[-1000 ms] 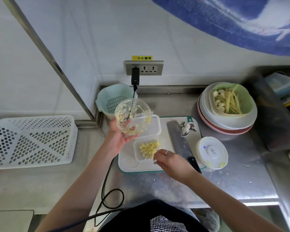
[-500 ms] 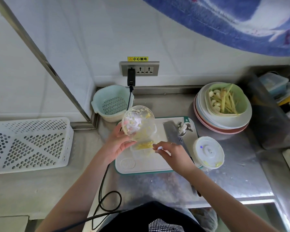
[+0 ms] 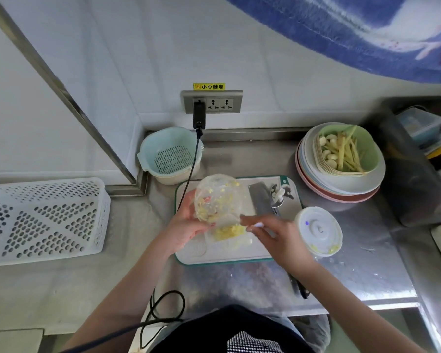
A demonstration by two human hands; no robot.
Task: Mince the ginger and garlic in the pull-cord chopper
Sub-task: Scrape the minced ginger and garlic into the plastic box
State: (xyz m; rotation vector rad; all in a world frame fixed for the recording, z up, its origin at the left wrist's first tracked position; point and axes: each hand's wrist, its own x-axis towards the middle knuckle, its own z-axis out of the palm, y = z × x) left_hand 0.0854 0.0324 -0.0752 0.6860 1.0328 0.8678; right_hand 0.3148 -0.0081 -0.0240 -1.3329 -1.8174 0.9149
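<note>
My left hand grips the clear chopper bowl and holds it tipped mouth-down over a small clear container on the white cutting board. Yellow mince lies piled in the container, and bits cling to the bowl's wall. My right hand reaches in from the right, its blurred fingers stretched toward the bowl's mouth. The chopper's white lid lies on the counter right of the board. Its blade unit rests at the board's far right corner.
A cleaver lies on the board, partly under my right hand. A green dish of ginger strips and garlic cloves tops stacked plates at the back right. A pale colander, a black cable and a white basket are to the left.
My left hand has turned the bowl from facing upward to mouth-down over the container. My right hand has moved up from the container's front edge to the bowl's mouth.
</note>
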